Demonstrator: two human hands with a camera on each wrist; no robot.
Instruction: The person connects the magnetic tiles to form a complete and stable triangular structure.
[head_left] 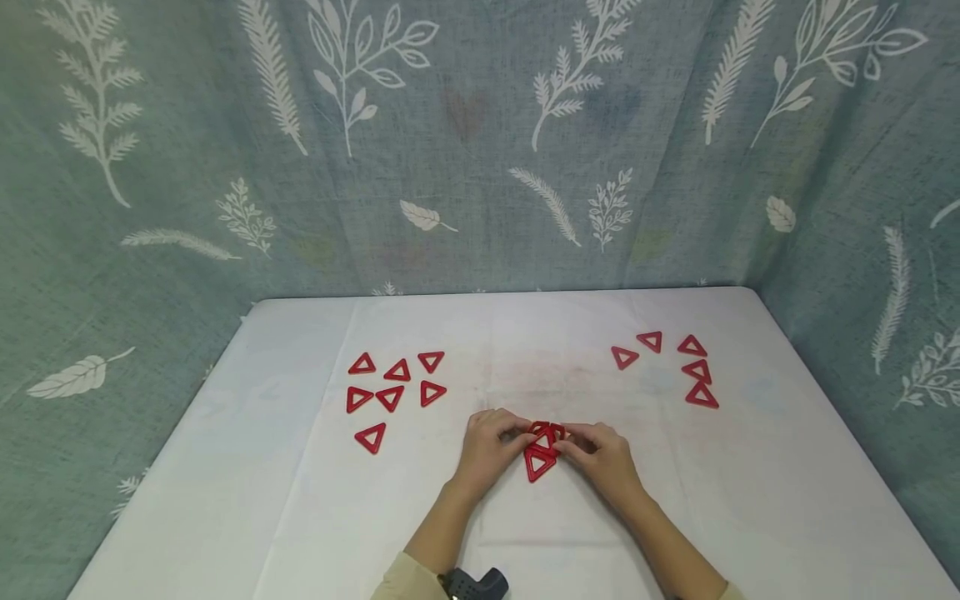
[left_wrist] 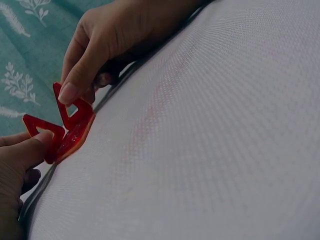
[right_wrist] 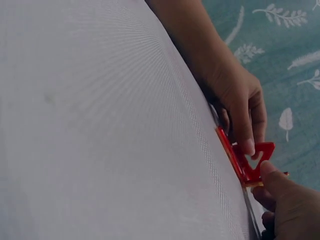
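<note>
Near the front middle of the white table, several red open-centred triangle tiles (head_left: pixel 545 472) are clustered together between the two hands. My left hand (head_left: pixel 491 450) pinches one tile (left_wrist: pixel 42 123) between thumb and fingers; in the left wrist view it stands tilted up from the flat ones. On the other side, my right hand (head_left: pixel 606 462) pinches another raised tile (left_wrist: pixel 61 102) the same way. Flat tiles (left_wrist: pixel 74 140) lie beneath and between the raised pair, edges touching. Fingertips hide part of the cluster in the head view.
Several loose red triangles (head_left: pixel 367 387) lie spread out on the left of the white table (head_left: pixel 225 500). More loose triangles (head_left: pixel 702 404) lie at the back right. A leaf-patterned green-blue cloth (head_left: pixel 480 208) hangs behind and along both sides.
</note>
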